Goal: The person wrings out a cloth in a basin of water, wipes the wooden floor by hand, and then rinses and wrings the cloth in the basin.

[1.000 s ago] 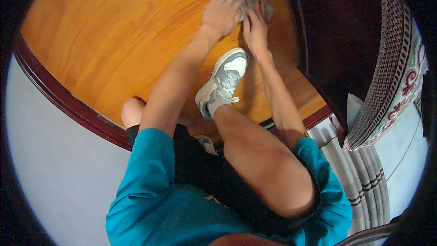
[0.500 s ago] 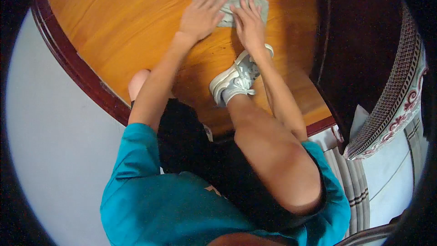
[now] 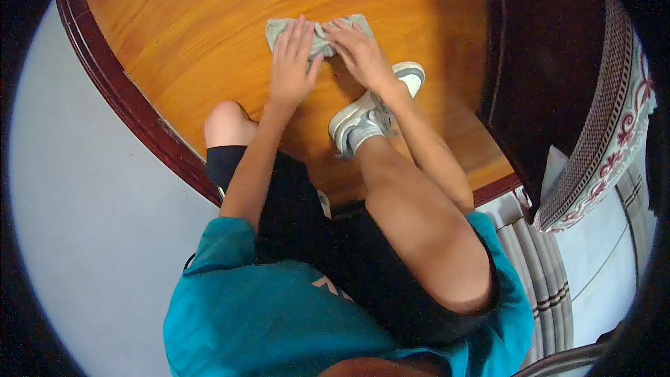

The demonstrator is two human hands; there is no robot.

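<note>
A pale grey-green cloth (image 3: 320,45) lies rumpled on the wooden floor (image 3: 188,35), its two ends sticking out past my fingers. My left hand (image 3: 292,70) rests palm down on the cloth's left half, fingers stretched forward. On the right half, my right hand (image 3: 361,54) lies with its fingers extended and slightly bent over the fabric. Both hands press on the cloth rather than wrap round it. Just behind my right wrist is the white and grey sneaker (image 3: 410,77) on my foot, partly covered by the forearm.
A dark red wooden edge (image 3: 129,98) curves along the left, beside a pale wall (image 3: 77,160). At right stand a dark panel (image 3: 551,49) and a patterned fabric trim (image 3: 600,146). Striped cloth (image 3: 541,286) hangs at the lower right. My bare knee (image 3: 227,122) is near the left edge.
Both hands have drawn the cloth back toward my body and a little to the left. The cloth is more bunched in its middle.
</note>
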